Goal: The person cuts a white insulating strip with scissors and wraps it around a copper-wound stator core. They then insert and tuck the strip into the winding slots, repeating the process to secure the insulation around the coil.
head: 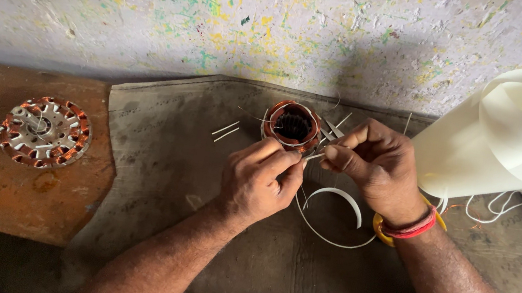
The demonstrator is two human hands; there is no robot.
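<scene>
Place: small motor-rewinding workshop, work done at floor or low-bench level.
Wall: rough plaster wall (pixel 158 7), flecked with old yellow and green paint.
Work surface: grimy grey mat (pixel 243 268) beside a worn wooden board (pixel 5 198).
Stock: copper-wound stator (pixel 293 126), flat wound stator plate (pixel 45 131), roll of white insulation paper (pixel 503 141), cut paper strips (pixel 225 131).

Soft daylight; sharp, edges slightly warped

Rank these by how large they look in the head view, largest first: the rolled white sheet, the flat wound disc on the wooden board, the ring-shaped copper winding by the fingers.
1. Rolled white sheet, largest by far.
2. Flat wound disc.
3. Ring-shaped copper winding, smallest, though partly hidden by the fingers.
</scene>
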